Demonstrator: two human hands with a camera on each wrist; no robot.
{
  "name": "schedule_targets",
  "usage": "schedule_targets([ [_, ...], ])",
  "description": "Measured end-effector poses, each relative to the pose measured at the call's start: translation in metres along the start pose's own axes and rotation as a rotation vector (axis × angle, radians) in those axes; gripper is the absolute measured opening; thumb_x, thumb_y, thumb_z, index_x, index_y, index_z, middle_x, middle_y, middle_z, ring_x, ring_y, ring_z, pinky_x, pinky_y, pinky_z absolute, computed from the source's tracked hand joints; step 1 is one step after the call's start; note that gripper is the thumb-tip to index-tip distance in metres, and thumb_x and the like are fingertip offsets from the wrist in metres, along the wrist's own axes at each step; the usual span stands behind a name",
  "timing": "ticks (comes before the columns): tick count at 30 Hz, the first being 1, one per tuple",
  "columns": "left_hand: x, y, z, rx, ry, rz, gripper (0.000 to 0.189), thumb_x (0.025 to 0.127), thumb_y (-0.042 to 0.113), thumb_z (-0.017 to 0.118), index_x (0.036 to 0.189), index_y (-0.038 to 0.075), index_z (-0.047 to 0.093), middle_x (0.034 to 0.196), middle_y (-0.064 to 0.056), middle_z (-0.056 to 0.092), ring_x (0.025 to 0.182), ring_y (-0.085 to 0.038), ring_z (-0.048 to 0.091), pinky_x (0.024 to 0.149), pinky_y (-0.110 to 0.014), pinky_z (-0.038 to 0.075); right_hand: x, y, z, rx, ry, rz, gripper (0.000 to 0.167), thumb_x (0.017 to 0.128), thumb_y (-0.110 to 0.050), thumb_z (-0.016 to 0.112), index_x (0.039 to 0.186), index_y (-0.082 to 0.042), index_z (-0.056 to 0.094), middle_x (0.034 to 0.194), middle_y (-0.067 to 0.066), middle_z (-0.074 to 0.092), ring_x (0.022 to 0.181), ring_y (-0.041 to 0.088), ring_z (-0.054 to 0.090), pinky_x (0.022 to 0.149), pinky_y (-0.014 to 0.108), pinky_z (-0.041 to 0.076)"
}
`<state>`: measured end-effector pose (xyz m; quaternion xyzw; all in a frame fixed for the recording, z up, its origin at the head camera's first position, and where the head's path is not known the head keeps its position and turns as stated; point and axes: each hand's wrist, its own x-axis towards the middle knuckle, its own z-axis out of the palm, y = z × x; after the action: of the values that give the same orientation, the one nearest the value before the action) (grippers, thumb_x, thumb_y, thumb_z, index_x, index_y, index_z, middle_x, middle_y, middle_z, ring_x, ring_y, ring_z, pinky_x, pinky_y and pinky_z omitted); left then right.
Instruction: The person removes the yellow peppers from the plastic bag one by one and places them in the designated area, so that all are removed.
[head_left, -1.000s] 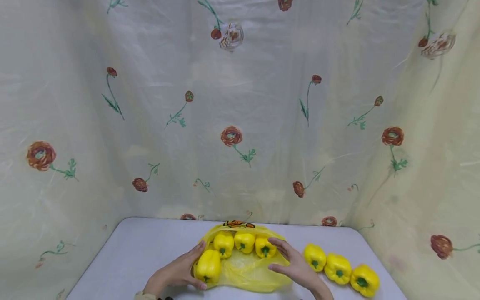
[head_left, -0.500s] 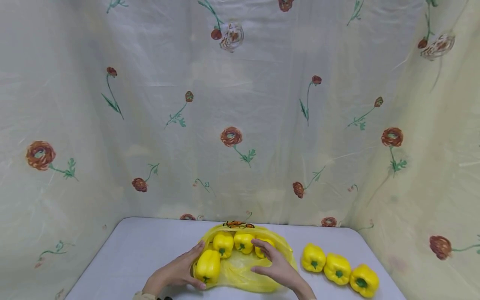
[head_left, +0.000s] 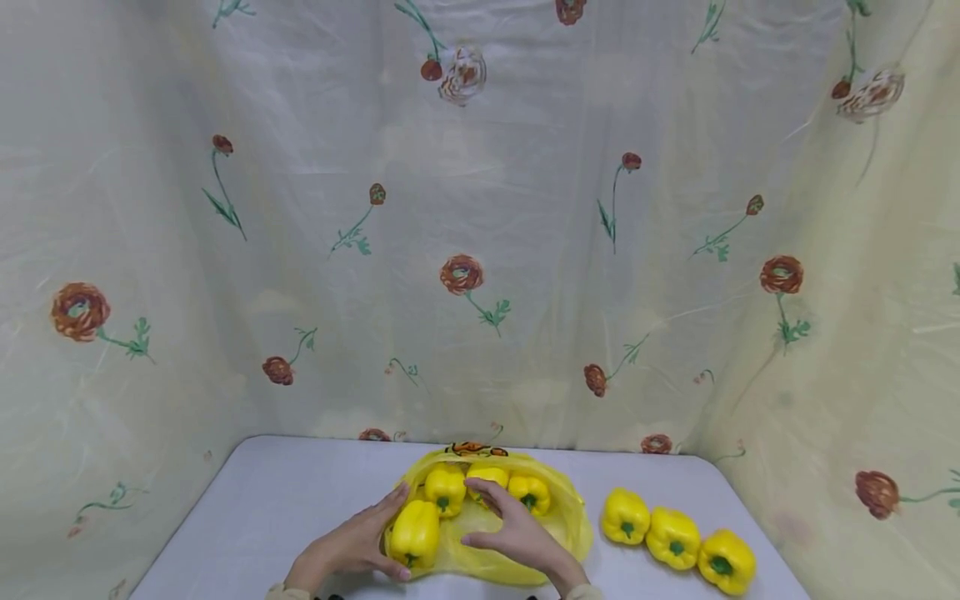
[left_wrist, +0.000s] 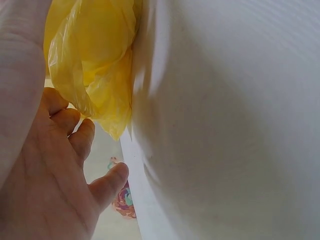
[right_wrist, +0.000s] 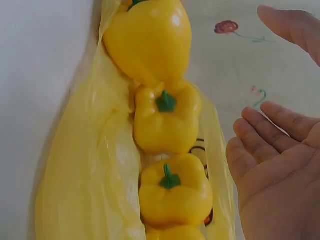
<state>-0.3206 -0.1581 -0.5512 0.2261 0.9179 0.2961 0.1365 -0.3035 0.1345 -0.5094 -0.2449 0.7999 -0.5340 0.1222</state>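
Observation:
A yellow plastic bag [head_left: 517, 554] lies on the table with its mouth spread. Inside it, one yellow bell pepper [head_left: 416, 535] sits at the front left and three more line the back, including a pepper [head_left: 445, 490] behind it. My left hand [head_left: 356, 537] rests along the bag's left side, its fingers and thumb spread around that front-left pepper. In the left wrist view, the fingers [left_wrist: 82, 137] reach the edge of the bag. My right hand [head_left: 517, 533] hovers over the bag, fingers and thumb apart, holding nothing, and partly hides the middle back pepper [head_left: 491, 475].
A slanting row of three yellow bell peppers [head_left: 673, 538] lies on the white table [head_left: 285, 483] to the right of the bag. A curtain [head_left: 525, 208] with a flower print hangs behind the table and along both sides.
My right hand has moved left across the bag, from its right edge to over its middle, uncovering the right-hand back pepper. The left hand stays where it was.

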Motion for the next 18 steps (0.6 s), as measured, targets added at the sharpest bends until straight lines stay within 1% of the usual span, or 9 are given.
schedule_targets([
  [4,-0.001,-0.001,0.0,-0.004,0.006,0.017,0.121,0.066,0.061,0.078,0.156,0.012,0.012,0.163,-0.012,0.011,0.145,-0.039,0.023,0.112,-0.064,0.025,0.005,-0.004,0.011,0.002,-0.022,-0.018,0.077,0.085,-0.039,0.073,0.148,-0.012,0.036,0.152,0.009,0.04,0.142,0.036,0.032,0.116,0.055,0.026],
  [6,-0.002,-0.001,0.0,-0.003,0.006,0.026,0.121,0.067,0.06,0.078,0.156,0.012,0.012,0.163,-0.012,0.011,0.145,-0.04,0.024,0.112,-0.063,0.025,0.007,-0.005,0.016,-0.008,-0.027,-0.027,0.077,0.085,-0.039,0.073,0.148,-0.013,0.036,0.152,0.008,0.04,0.142,0.034,0.033,0.116,0.054,0.026],
  [11,-0.002,-0.001,-0.001,0.003,0.009,0.035,0.12,0.067,0.06,0.078,0.156,0.013,0.012,0.163,-0.012,0.011,0.144,-0.039,0.025,0.111,-0.064,0.026,0.014,-0.006,0.026,-0.027,-0.046,-0.017,0.074,0.087,-0.035,0.072,0.148,-0.015,0.036,0.152,0.006,0.04,0.143,0.032,0.033,0.117,0.052,0.026],
  [14,-0.002,-0.001,-0.002,0.006,0.011,0.028,0.12,0.067,0.061,0.077,0.156,0.013,0.013,0.163,-0.011,0.012,0.145,-0.039,0.025,0.111,-0.064,0.027,0.018,-0.005,0.031,-0.039,-0.049,-0.003,0.075,0.086,-0.035,0.073,0.148,-0.016,0.036,0.153,0.005,0.04,0.143,0.033,0.033,0.116,0.053,0.027],
  [18,-0.001,0.0,-0.002,0.013,0.012,0.017,0.121,0.066,0.063,0.077,0.156,0.012,0.014,0.163,-0.011,0.013,0.145,-0.038,0.025,0.111,-0.064,0.027,0.022,-0.004,0.036,-0.056,-0.04,0.0,0.079,0.084,-0.037,0.074,0.149,-0.014,0.035,0.152,0.004,0.04,0.142,0.033,0.034,0.116,0.053,0.028],
])
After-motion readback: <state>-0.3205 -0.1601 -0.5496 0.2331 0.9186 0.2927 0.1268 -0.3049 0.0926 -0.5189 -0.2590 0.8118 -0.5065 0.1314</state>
